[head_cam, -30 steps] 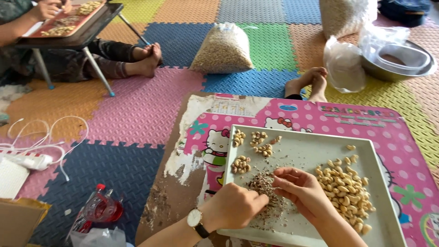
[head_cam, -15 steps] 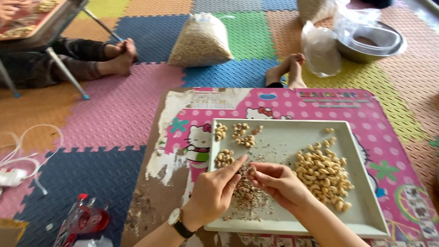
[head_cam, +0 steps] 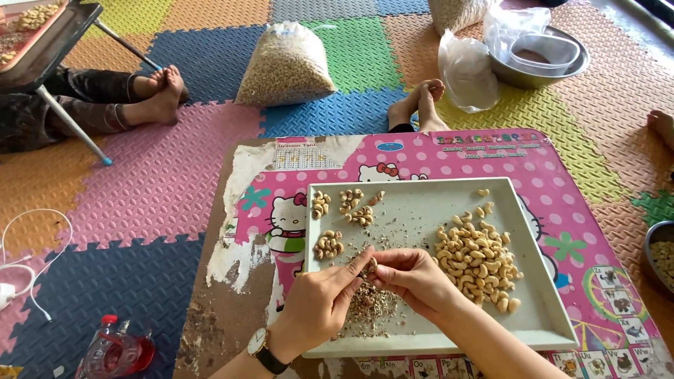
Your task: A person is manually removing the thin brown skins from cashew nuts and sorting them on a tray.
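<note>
— Head view: what were the two hands doing over the tray (head_cam: 540, 309)?

— They met just above the pile of husk scraps (head_cam: 368, 309). The right hand (head_cam: 414, 277) was curled, its fingertips pinched on one small cashew kernel (head_cam: 373, 265), and the left hand (head_cam: 319, 305) had its fingers narrowed to a point against that same nut, thumb tucked under. Whether the left hand held a small blade could not be told.

— Why there, and not over the nuts?

— Probably so that whatever flaked off dropped onto the scraps, away from the big heap of cashews (head_cam: 476, 261) on the tray's right side.

— And the little clusters at the far left?

— Several small groups of cashews (head_cam: 328, 244) lay apart from one another near the tray's upper left corner, seemingly kept sorted rather than mixed.

— What carried the tray?

— A low pink cartoon-print tabletop (head_cam: 562, 189), its covering peeled at the left, standing on coloured foam floor mats (head_cam: 161, 175). Beyond it a clear bag of nuts (head_cam: 284, 67) rested on the floor, within reach, beside a steel bowl (head_cam: 540, 67).
</note>
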